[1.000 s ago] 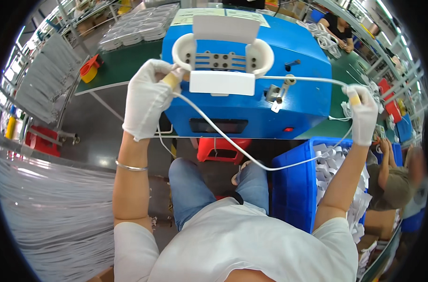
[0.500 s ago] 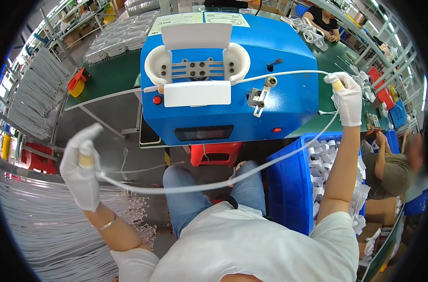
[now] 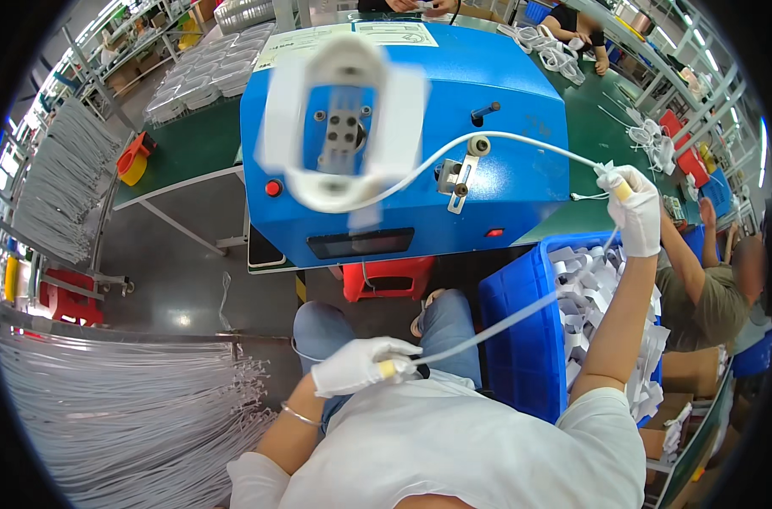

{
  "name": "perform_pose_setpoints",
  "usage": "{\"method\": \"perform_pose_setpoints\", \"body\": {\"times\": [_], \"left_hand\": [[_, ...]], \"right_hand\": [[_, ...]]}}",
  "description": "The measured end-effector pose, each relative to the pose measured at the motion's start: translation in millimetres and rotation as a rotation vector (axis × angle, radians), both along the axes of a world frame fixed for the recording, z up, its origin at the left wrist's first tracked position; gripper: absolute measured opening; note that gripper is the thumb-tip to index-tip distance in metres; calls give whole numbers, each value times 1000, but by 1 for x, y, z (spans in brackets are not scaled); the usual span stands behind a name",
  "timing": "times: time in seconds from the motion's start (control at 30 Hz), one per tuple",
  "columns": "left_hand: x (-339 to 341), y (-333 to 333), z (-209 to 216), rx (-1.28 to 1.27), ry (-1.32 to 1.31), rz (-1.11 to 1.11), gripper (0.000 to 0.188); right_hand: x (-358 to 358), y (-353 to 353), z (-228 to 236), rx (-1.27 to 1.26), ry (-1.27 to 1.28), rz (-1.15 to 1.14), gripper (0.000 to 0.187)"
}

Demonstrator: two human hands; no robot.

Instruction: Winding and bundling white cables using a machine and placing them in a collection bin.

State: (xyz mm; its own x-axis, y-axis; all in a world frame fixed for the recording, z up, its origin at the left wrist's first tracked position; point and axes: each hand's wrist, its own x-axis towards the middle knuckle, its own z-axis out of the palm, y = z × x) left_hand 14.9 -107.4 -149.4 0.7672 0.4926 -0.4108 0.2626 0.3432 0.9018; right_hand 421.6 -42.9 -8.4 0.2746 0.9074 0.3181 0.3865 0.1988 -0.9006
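Winding looked partway along at the blue machine (image 3: 454,93): the white cable (image 3: 530,141) met the lower edge of the white holder (image 3: 345,127) on the left part of the machine's face, and that holder was so blurred, seemingly by turning, that how many turns lay on it could not be told. A long stretch was not yet on. It crossed the machine's face by the metal roller (image 3: 479,146), whether touching it was unclear, and reached the right hand (image 3: 636,216), just beside the machine's right side; from there it dropped, partly hidden, past the blue bin (image 3: 517,318) at the machine's lower right and swept back to the left hand (image 3: 360,366), below the machine and in front of the shirt (image 3: 454,441). The right hand's grip was closed, fingers pinched on the cable. The left hand's grip was curled round the cable with hardly a gap, though how firmly did not show. Neither hand touched the machine. Pale strands (image 3: 123,399) lay well to the machine's lower left, apart from both hands.
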Motion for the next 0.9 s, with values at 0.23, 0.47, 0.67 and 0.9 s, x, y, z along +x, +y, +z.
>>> {"method": "perform_pose_setpoints", "body": {"times": [0.23, 0.47, 0.67, 0.9], "left_hand": [[7, -8, -50, 86, 43, 149, 40], [-12, -11, -61, 198, 194, 190, 27], [6, 2, -42, 264, 180, 100, 24], [40, 31, 14, 312, 167, 11, 24]], "right_hand": [[-27, 2, 5, -96, 13, 66, 15], [-33, 5, 5, -43, 121, 121, 11], [-37, 7, 4, 20, 84, 113, 19], [-60, 6, 6, 2, 58, 109, 22]]}}
